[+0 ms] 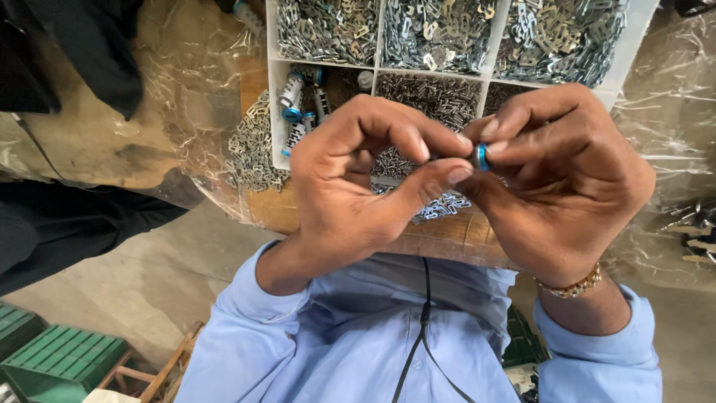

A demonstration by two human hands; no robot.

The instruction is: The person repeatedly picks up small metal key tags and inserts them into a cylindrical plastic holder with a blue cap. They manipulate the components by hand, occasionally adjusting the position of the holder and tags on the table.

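Note:
My left hand (358, 179) and my right hand (559, 172) meet close under the camera, fingertips pinched together on a small metal cylinder with a blue ring (481, 157). Most of the cylinder is hidden between the fingers. Behind the hands stands a white compartment tray (273, 104). One of its cells holds similar blue-ringed cylinders (294, 101). Other cells hold several small flat metal pieces (432, 30) and tiny pins (436, 97). A gold bracelet (576, 285) sits on my right wrist.
The tray rests on a wooden bench (447, 235) partly covered in clear plastic sheet (201, 82). A loose heap of metal pieces (253, 149) lies left of the tray. Green crates (60, 358) stand on the concrete floor at lower left. Dark cloth (67, 216) hangs at left.

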